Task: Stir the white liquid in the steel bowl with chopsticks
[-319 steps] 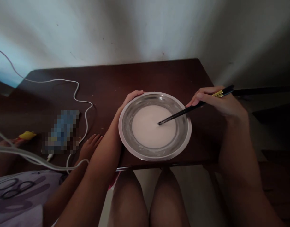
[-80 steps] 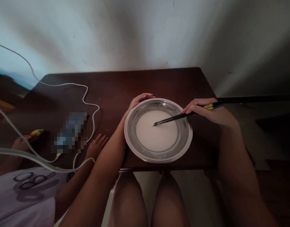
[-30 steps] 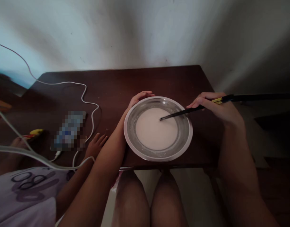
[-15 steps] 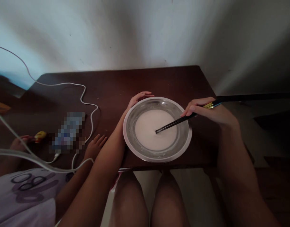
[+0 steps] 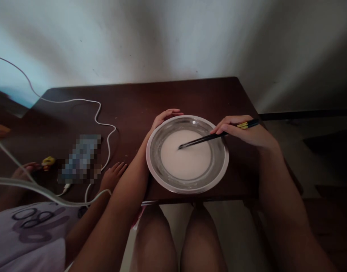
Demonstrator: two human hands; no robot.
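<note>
A wide metal bowl [image 5: 152,166] with a pale rim stands near the table's front edge. In it lies a smooth, milky white liquid [image 5: 184,162]. My left hand [image 5: 163,116] curves round the bowl's far left side, steadying it, with part of the fingers hidden behind the rim. Black chopsticks [image 5: 200,141] with gold bands near their upper ends are gripped together in my right hand [image 5: 238,129], over the bowl's right rim. Their tips dip into the liquid left of its middle.
The dark brown table [image 5: 150,96] meets a pale wall. On the left lie a blurred-out phone [image 5: 81,158], its white cable [image 5: 109,143] and a small yellow toy [image 5: 48,162]. Another person sits close on my left, one hand [image 5: 113,174] resting on the table.
The chopstick tips have moved left and slightly away from me through the liquid, my right hand shifting left with them. My left hand keeps its place on the bowl.
</note>
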